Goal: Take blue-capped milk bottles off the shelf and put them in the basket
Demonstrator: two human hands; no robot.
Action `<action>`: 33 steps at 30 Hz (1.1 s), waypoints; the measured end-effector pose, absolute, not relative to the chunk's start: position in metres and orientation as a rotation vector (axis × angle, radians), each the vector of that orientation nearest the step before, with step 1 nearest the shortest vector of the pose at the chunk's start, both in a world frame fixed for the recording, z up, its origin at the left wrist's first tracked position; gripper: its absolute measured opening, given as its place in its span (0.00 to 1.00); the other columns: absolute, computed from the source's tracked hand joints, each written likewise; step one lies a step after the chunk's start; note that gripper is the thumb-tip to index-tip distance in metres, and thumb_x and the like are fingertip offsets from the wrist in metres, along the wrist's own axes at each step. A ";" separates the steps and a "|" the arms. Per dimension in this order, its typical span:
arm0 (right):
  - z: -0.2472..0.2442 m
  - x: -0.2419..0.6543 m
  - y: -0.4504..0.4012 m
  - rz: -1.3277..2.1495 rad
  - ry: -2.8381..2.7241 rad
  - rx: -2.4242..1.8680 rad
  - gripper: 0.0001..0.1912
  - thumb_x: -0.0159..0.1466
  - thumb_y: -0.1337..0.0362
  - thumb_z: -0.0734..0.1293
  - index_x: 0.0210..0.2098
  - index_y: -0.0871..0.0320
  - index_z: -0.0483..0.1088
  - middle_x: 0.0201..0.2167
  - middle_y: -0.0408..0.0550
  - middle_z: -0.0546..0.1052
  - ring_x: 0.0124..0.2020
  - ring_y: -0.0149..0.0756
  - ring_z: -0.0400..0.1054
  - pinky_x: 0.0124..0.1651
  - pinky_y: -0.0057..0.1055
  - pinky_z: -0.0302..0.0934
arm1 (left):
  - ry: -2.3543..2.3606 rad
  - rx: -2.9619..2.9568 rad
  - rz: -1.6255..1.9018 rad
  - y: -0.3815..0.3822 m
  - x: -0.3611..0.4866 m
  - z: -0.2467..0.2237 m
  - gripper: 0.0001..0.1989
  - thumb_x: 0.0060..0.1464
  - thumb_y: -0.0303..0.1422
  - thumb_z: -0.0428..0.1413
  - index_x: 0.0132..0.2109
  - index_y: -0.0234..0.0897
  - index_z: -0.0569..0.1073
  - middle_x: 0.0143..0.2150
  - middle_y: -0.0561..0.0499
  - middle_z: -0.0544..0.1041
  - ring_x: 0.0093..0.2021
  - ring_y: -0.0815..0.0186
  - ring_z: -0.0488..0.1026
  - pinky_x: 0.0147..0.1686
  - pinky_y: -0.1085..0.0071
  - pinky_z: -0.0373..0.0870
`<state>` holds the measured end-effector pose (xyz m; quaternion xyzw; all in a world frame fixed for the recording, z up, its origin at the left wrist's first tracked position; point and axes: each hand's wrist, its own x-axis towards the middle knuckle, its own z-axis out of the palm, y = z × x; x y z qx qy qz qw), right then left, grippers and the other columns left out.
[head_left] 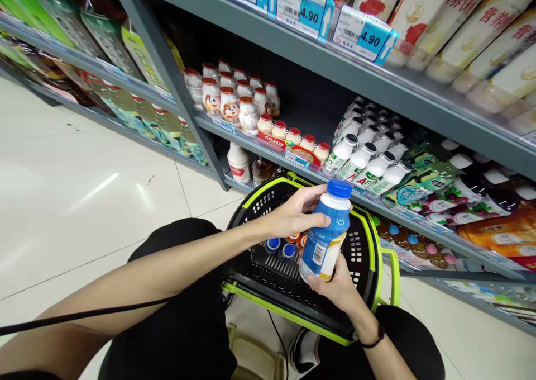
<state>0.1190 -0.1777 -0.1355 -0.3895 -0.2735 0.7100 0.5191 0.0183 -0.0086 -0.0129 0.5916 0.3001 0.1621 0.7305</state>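
Observation:
A blue bottle [329, 232] with a blue cap and a white and yellow label is held tilted above the black basket. My left hand [295, 212] is wrapped round its upper part from the left, thumb across the front below the cap. Around the bottle's base, from below and the right, my right hand [337, 285] is closed. The basket [272, 276] has bright green trim and a green handle. Inside it lie bottles with blue caps [287, 250] and others with orange caps, partly hidden by my hands and the held bottle.
Shelves [268, 145] run across in front, with small white red-capped bottles [229, 106] and black-capped bottles [360, 162] on them. Price tags [364, 36] line the upper shelf's edge. My knees flank the basket. A beige stool [255, 355] stands below, near a shoe [304, 349].

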 end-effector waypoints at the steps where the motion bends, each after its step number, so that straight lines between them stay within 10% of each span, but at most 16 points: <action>1: -0.137 0.119 -0.178 1.713 -0.658 -0.926 0.33 0.54 0.51 0.79 0.54 0.58 0.69 0.51 0.57 0.81 0.46 0.45 0.78 0.50 0.41 0.72 | 0.668 1.303 0.355 -0.009 0.018 -0.013 0.27 0.52 0.35 0.64 0.59 0.32 0.73 0.57 0.37 0.78 0.56 0.52 0.76 0.60 0.52 0.68; 33: -0.139 0.121 -0.182 1.771 -0.620 -0.936 0.36 0.53 0.49 0.80 0.54 0.57 0.69 0.48 0.55 0.80 0.45 0.46 0.76 0.50 0.45 0.70 | 0.686 1.256 0.394 -0.005 0.017 -0.029 0.24 0.50 0.35 0.61 0.54 0.34 0.77 0.48 0.42 0.81 0.48 0.56 0.75 0.50 0.60 0.70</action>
